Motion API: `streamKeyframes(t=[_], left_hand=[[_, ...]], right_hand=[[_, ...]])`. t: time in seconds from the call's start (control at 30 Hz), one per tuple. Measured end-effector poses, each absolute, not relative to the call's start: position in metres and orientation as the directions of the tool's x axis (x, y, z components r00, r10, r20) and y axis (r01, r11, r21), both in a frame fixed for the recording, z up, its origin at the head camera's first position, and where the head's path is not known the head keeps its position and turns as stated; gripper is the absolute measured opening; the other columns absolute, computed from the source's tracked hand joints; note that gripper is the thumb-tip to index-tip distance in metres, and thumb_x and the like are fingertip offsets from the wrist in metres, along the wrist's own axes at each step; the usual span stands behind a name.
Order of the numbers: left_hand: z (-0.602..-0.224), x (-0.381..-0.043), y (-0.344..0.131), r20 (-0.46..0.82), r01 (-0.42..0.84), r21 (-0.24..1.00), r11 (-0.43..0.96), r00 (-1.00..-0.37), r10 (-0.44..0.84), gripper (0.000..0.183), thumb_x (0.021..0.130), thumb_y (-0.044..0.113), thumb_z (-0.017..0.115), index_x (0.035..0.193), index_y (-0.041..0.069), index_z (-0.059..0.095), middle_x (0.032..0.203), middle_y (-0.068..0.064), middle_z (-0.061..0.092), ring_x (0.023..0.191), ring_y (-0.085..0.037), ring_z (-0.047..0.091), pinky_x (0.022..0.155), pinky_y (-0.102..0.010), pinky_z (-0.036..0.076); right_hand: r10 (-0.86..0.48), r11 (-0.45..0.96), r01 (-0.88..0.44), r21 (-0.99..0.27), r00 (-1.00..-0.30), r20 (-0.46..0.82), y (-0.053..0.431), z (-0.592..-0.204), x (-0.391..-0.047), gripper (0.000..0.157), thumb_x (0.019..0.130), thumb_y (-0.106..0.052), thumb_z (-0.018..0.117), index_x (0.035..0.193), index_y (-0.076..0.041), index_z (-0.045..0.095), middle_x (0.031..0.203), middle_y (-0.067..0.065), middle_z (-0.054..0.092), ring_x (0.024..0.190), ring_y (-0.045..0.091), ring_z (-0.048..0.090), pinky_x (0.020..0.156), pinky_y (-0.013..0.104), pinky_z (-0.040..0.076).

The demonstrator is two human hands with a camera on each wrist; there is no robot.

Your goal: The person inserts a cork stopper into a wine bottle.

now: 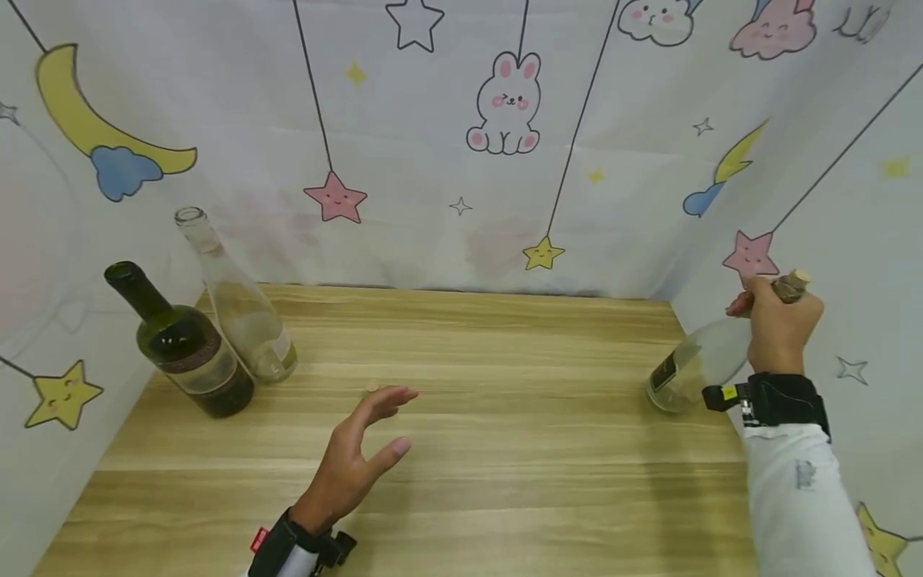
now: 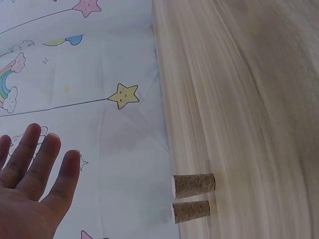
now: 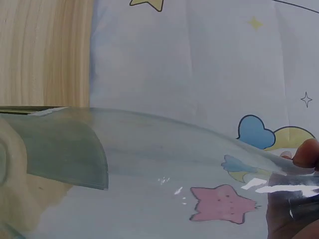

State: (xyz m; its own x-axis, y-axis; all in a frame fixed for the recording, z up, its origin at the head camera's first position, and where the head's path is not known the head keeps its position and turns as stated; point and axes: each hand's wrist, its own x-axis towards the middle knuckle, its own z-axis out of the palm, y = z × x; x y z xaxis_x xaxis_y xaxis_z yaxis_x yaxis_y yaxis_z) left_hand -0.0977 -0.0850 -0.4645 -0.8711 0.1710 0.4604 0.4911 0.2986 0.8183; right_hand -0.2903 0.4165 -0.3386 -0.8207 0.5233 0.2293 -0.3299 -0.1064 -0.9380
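My right hand grips the neck of a clear glass bottle at the right side of the table. A cork sits in that bottle's mouth, above the hand. Through the glass in the right wrist view, the back of a label shows. My left hand hovers over the middle front of the table, fingers spread and holding nothing. Two corks stand side by side on the wood in the left wrist view; in the head view the left fingers mostly hide them.
A dark green wine bottle and an uncorked clear bottle stand close together at the left. A white printed cloth walls the wooden table at the back and both sides.
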Motion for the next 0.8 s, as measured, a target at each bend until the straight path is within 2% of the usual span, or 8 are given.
streamKeyframes(t=[0.13, 0.4, 0.63, 0.8], left_hand=[[-0.465, -0.097, -0.084, 0.462, 0.494, 0.816, 0.3, -0.87, 0.174, 0.065, 0.088, -0.007, 0.067, 0.144, 0.016, 0.045, 0.141, -0.004, 0.056, 0.127, -0.026, 0.055, 0.106, -0.026, 0.045], [-0.465, -0.099, -0.083, 0.457, 0.491, 0.814, 0.311, -0.871, 0.18, 0.062, 0.089, -0.005, 0.066, 0.144, 0.015, 0.046, 0.141, -0.009, 0.057, 0.127, -0.026, 0.055, 0.107, -0.027, 0.045], [-0.467, -0.098, -0.082, 0.436, 0.475, 0.821, 0.317, -0.88, 0.189, 0.059, 0.091, -0.003, 0.066, 0.143, 0.014, 0.046, 0.141, -0.007, 0.057, 0.128, -0.026, 0.054, 0.107, -0.026, 0.044], [-0.467, -0.099, -0.081, 0.43, 0.472, 0.818, 0.328, -0.881, 0.195, 0.058, 0.091, -0.001, 0.067, 0.143, 0.015, 0.047, 0.141, -0.004, 0.057, 0.128, -0.025, 0.054, 0.107, -0.029, 0.044]], right_hand=[[0.548, -0.105, -0.306, -0.946, -0.812, 0.201, 0.425, -0.345, -0.291, 0.018, 0.087, 0.001, 0.074, 0.073, 0.005, 0.064, 0.054, 0.009, 0.064, 0.036, 0.018, 0.059, 0.039, 0.021, 0.054], [0.551, -0.105, -0.304, -0.947, -0.81, 0.199, 0.433, -0.352, -0.296, 0.018, 0.087, -0.001, 0.075, 0.073, 0.005, 0.065, 0.054, 0.009, 0.064, 0.037, 0.018, 0.058, 0.041, 0.02, 0.054], [0.55, -0.103, -0.298, -0.949, -0.812, 0.195, 0.438, -0.353, -0.296, 0.018, 0.086, -0.001, 0.076, 0.072, 0.004, 0.066, 0.055, 0.009, 0.065, 0.038, 0.018, 0.06, 0.041, 0.02, 0.055], [0.52, -0.13, -0.292, -0.948, -0.834, 0.185, 0.442, -0.356, -0.293, 0.014, 0.084, -0.003, 0.079, 0.079, 0.005, 0.069, 0.063, 0.01, 0.071, 0.05, 0.021, 0.069, 0.055, 0.02, 0.06]])
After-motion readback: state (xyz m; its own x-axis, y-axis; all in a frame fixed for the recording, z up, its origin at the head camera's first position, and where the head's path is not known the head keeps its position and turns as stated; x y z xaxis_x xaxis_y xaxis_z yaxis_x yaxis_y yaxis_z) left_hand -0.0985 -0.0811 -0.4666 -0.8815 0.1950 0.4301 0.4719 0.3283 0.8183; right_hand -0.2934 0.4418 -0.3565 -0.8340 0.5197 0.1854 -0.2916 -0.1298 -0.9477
